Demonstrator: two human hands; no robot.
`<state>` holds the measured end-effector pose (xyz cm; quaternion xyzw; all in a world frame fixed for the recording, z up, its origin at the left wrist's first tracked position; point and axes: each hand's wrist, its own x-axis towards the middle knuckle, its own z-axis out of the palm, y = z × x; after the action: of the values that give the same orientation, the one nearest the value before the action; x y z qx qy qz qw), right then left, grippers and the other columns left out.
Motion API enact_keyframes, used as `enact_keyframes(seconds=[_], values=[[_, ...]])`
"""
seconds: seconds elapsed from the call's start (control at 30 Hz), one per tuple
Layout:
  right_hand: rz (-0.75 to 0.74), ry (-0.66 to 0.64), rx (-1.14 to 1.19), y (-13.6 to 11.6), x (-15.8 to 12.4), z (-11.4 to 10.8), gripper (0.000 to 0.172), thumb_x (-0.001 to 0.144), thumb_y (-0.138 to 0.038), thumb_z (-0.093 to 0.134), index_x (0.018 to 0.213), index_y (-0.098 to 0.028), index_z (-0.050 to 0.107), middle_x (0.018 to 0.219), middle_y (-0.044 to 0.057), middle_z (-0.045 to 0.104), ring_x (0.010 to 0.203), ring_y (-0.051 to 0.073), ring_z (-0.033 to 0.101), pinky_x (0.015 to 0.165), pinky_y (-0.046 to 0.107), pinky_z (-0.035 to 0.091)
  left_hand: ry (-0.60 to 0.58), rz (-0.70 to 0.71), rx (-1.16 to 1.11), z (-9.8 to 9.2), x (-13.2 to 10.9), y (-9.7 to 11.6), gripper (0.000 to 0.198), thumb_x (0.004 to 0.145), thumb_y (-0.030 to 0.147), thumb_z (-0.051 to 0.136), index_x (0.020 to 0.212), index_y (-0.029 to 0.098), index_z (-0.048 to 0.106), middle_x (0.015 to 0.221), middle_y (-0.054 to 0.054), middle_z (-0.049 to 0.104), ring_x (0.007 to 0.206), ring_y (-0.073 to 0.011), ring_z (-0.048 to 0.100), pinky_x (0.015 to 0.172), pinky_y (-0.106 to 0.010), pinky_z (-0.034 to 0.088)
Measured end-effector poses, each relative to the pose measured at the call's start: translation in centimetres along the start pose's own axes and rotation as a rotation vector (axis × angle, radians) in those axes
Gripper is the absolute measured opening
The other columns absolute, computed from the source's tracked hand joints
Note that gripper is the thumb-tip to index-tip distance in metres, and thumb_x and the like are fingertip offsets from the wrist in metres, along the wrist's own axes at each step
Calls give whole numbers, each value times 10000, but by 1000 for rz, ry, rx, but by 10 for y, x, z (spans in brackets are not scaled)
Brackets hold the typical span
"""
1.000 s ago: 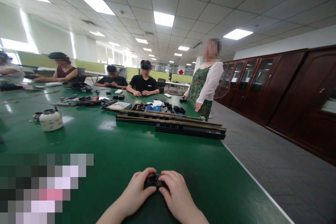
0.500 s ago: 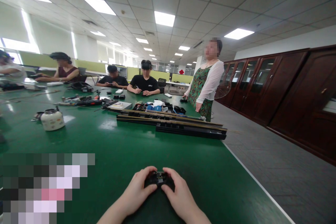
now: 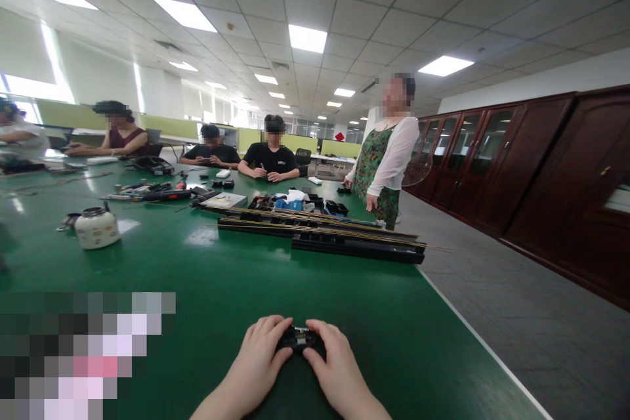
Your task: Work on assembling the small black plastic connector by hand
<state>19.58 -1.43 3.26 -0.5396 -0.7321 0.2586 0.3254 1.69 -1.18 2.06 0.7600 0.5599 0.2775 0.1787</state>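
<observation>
Left hand (image 3: 262, 349) and right hand (image 3: 335, 356) half-curled, thumbs nearside, fingers farside, gripping opposite ends of small black casing (image 3: 301, 339), insides exposed, low centre over green tabletop (image 3: 211, 282); resting or lifted, can't tell. Best: even pressure, fingertips off inner parts. Room forward to black rails (image 3: 358, 251), white jar (image 3: 98, 231) well left, table edge (image 3: 481, 340) slanting along right.

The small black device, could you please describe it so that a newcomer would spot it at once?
Find the green table, then look on the near side of the long black rails. There the left hand and right hand hold the small black device. Its compact shape and shiny middle set it apart from the rails.
</observation>
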Motion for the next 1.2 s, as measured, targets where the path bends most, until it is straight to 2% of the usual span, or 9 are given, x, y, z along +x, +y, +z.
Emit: enact_keyframes(seconds=[0.3, 0.53, 0.83, 1.03, 1.2], values=[[-8, -1, -4, 1, 1, 0, 355, 713, -194, 530, 1058, -246, 593, 1099, 47, 616, 1075, 232, 517, 968, 372, 374, 7, -20, 3, -1, -1, 1, 426, 737, 194, 513, 1157, 263, 538, 1167, -48, 586, 1113, -236, 474, 964, -400, 354], [-25, -5, -5, 1, 1, 0, 328, 718, -180, 516, 1027, -242, 608, 1079, 44, 629, 1062, 227, 526, 962, 369, 376, -8, -25, -6, -1, -1, 2, 434, 746, 262, 529, 1179, 237, 524, 1189, -72, 578, 1137, -259, 457, 984, -429, 332], [-37, -23, -10, -1, 1, -1, 313, 696, -227, 591, 1006, -261, 628, 1143, 49, 605, 1126, 244, 490, 993, 414, 331, -16, -20, 5, -3, -1, 5, 366, 710, 169, 516, 1061, 262, 563, 1135, -33, 596, 1109, -224, 476, 974, -391, 330], [-22, -32, -31, -5, 1, -3, 245, 709, -219, 575, 932, -282, 653, 1133, 38, 607, 1125, 240, 493, 983, 412, 336, 12, -26, -40, -1, -1, 2, 407, 676, 192, 561, 1078, 257, 546, 1140, -47, 596, 1117, -248, 469, 972, -411, 324], [-24, -29, -39, -7, 0, -4, 237, 706, -215, 579, 923, -270, 654, 1124, 40, 610, 1117, 237, 496, 975, 395, 340, 21, 2, -53, -1, 0, 0, 329, 700, 206, 550, 1023, 268, 566, 1098, -31, 612, 1080, -231, 498, 951, -391, 349]])
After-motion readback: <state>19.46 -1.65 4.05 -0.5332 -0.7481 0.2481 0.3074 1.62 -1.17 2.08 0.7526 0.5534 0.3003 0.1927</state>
